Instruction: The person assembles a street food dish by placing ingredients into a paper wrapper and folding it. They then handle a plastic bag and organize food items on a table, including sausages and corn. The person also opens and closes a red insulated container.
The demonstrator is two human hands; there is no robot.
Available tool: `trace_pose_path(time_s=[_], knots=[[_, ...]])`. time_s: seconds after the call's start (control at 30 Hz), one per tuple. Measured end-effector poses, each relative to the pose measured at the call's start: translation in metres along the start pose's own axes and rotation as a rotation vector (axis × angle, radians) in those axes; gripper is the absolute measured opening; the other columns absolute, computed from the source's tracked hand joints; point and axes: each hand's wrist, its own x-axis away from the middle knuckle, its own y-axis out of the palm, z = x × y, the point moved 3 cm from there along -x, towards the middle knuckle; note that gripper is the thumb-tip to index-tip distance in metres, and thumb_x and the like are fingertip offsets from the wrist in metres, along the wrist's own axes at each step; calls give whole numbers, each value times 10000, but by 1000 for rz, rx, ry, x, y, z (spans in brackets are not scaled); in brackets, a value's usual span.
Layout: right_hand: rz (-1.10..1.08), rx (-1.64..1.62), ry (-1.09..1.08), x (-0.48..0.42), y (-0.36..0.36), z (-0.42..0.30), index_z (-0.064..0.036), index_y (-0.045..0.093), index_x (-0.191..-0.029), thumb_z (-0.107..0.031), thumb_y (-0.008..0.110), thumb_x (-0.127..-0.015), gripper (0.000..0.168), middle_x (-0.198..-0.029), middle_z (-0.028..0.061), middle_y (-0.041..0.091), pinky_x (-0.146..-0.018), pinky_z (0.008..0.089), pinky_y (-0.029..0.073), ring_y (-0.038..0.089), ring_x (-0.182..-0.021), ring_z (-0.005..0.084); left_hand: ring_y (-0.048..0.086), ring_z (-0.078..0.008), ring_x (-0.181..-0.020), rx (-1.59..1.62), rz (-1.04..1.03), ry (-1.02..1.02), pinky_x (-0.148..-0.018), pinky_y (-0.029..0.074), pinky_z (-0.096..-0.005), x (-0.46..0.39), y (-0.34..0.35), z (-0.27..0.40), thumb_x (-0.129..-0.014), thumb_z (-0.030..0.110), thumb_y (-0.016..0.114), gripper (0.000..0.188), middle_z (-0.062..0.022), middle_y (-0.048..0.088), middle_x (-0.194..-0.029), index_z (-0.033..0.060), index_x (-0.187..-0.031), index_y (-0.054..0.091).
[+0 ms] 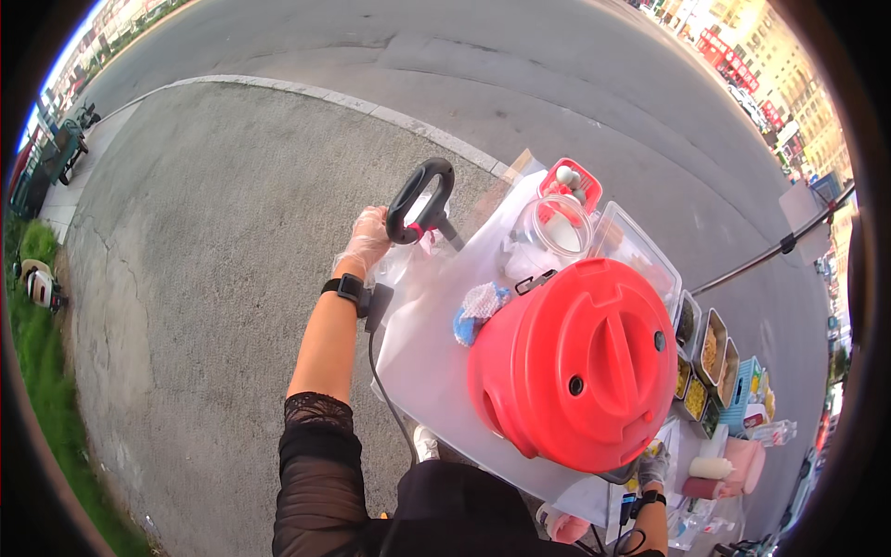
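My left hand [370, 235], in a clear plastic glove, is at the near side of a black loop handle [421, 202] on a post. Its fingertips are hidden, so whether they grip the loop is unclear. Below the handle hangs clear plastic film [400, 264]. A large red lidded barrel [571, 376] stands on the white-covered cart top [418, 362]. Beyond its lower right edge is my right hand [653, 465], also gloved and partly hidden. Something small and yellow shows at its fingers; what it holds cannot be made out.
A blue-and-white cloth [480, 310], clear round tub [560, 226] and red egg basket [571, 184] surround the barrel. Metal food trays [696, 397], a blue basket [741, 397] and squeeze bottles [710, 468] line the right. A metal pole [752, 261] rises there. A kerb [334, 97] borders the road.
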Motion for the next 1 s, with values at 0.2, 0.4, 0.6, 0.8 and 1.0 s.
trace_pose_path(time_s=[0.2,0.4,0.6,0.8,1.0], knots=[[10,86,-23,-7,3,1,-44,344,-1338,-372,507,-847,612,-1284,202,427,-1014,396,313,389,-1201,350,583,-201,-869,639,-275,-263,-718,484,-346,-24,21,-10,-812,186,643,152,-58,628,-885,75,-914,635],[-19,11,24,-1,1,-1,-73,325,-1357,-301,596,-792,666,-1356,195,368,-1064,380,258,321,-1274,343,542,-151,-716,74,713,-297,-678,445,-292,72,-84,-44,-851,113,556,118,-18,601,-809,17,-892,611],[-91,74,-9,0,3,0,-101,237,-1402,-298,672,-743,813,-1391,175,323,-1077,389,229,268,-1307,329,525,-116,-772,889,934,-161,-705,446,-254,254,-122,47,-900,145,542,99,-13,520,-791,56,-943,531],[666,-570,-662,66,-99,-93,-26,357,-1339,-152,628,-822,598,-1317,178,418,-1016,384,306,394,-1216,303,354,-51,-597,753,448,72,-529,296,-186,339,-119,185,-946,273,493,211,41,406,-689,116,-807,464],[113,-895,-1618,252,-168,-233,-21,460,-1229,-181,781,-675,660,-1156,169,530,-889,382,438,544,-1024,314,378,-51,-608,980,180,-191,-539,303,-164,374,-34,216,-964,432,369,346,43,393,-694,130,-815,452]])
